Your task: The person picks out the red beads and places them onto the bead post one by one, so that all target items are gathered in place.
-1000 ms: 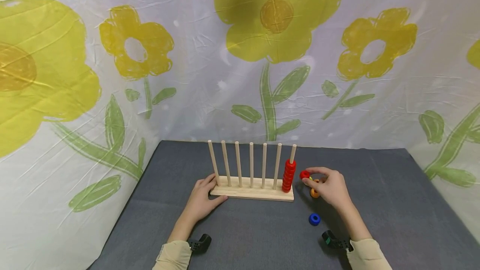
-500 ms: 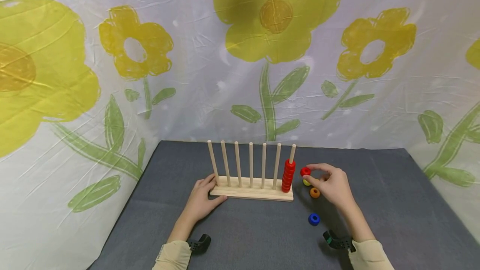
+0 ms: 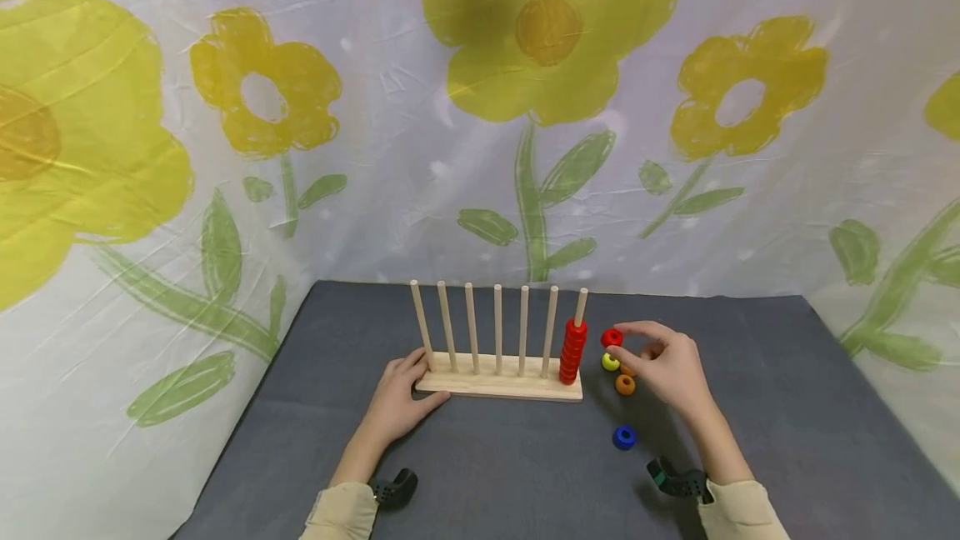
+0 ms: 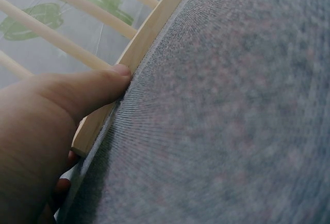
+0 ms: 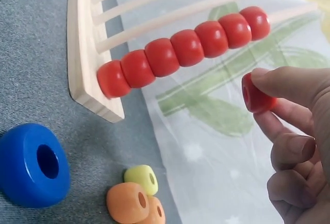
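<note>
My right hand (image 3: 664,367) pinches a red bead (image 5: 258,92) between thumb and finger, held clear of the table just right of the stand. The wooden peg stand (image 3: 498,387) carries a row of upright pegs. On its rightmost peg sits a stack of red beads (image 3: 573,351), with the peg's top bare above them; the other pegs hold no beads. At the stand's left end my left hand (image 3: 397,401) grips the base, thumb (image 4: 98,91) along the front edge and fingers around the far side, partly hidden.
Below the right hand lie a yellow-green bead (image 3: 611,362) and two orange beads, one (image 3: 625,385) nearer me. A blue bead (image 3: 624,437) rests closer to the front. Dark grey cloth (image 3: 517,473) covers the table, and a flowered curtain (image 3: 390,215) hangs behind it.
My right hand has lifted the red bead slightly up and away from the other loose beads, so the yellow-green one now shows fully. The left hand stays on the base.
</note>
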Motion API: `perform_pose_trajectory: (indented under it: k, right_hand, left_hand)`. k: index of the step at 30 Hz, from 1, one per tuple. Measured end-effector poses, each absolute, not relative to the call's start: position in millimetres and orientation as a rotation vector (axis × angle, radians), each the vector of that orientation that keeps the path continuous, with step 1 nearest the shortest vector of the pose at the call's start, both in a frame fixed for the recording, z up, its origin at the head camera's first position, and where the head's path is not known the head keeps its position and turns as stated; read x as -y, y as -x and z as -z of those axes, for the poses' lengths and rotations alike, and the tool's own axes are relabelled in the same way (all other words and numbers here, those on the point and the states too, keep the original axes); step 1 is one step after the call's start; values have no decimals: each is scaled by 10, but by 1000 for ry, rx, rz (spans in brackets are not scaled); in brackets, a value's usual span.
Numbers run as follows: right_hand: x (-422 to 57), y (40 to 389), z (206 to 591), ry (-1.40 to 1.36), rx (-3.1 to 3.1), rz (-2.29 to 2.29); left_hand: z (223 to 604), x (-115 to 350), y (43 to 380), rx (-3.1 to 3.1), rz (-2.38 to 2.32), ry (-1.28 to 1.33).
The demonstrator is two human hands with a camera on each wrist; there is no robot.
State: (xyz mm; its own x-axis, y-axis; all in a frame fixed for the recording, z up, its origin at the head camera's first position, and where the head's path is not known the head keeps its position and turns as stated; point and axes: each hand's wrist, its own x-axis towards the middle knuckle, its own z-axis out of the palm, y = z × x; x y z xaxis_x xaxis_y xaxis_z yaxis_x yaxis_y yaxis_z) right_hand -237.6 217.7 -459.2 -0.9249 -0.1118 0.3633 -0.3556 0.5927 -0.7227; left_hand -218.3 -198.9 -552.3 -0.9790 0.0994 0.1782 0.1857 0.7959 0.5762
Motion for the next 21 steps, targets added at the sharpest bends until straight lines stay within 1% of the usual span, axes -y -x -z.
perform_pose_trajectory:
  k: [21]
  right_hand:
    - [-2175,2367,4535,-449,2464,-1217]
  left_hand:
    - [5499,1977,2173,2847,939,229]
